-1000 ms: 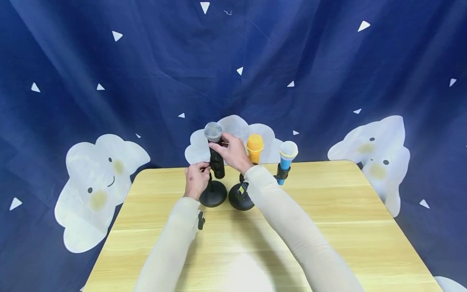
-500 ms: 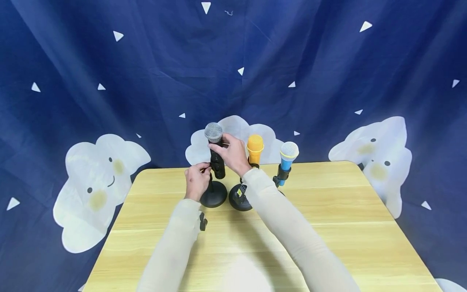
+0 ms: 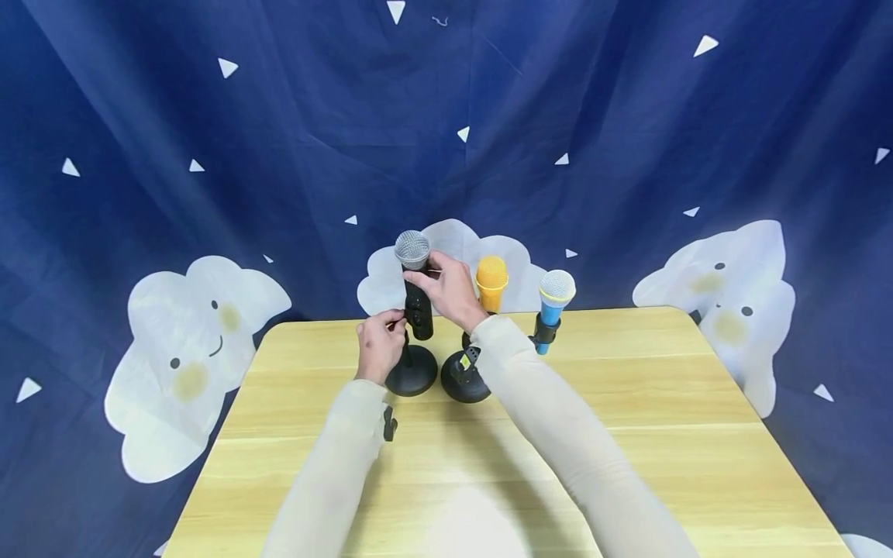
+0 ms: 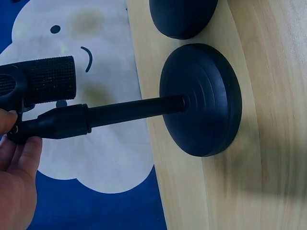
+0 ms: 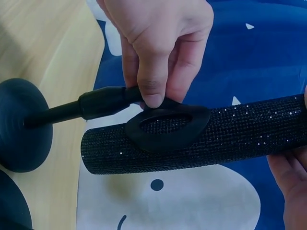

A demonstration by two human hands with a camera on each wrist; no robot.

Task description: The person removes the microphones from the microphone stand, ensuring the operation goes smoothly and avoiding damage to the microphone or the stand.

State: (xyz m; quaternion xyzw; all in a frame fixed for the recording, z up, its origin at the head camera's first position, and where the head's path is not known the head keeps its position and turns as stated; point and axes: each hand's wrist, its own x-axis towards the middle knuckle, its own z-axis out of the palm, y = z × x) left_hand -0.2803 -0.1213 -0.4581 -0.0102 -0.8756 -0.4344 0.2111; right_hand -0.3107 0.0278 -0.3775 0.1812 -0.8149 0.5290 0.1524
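Observation:
A black microphone (image 3: 419, 311) with a silver mesh head (image 3: 412, 249) and glittery handle stands tilted in the black clip (image 5: 168, 129) of a desk stand. My left hand (image 3: 379, 345) pinches the joint just under that clip, thumb on one side and fingers on the other (image 4: 17, 187). Higher up, my right hand (image 3: 453, 293) grips the handle below the mesh head; only part of this hand (image 5: 290, 191) shows in the right wrist view. The handle passes through the clip, its lower end sticking out below. The stand's round base (image 4: 201, 100) rests on the table.
Close on the right, a yellow microphone (image 3: 491, 283) is in a second stand with a round base (image 3: 465, 384). Beyond it a blue microphone (image 3: 551, 314) with a white head sits in a clip, its base hidden by my right sleeve. A blue curtain (image 3: 314, 194) hangs behind the wooden table (image 3: 628, 387).

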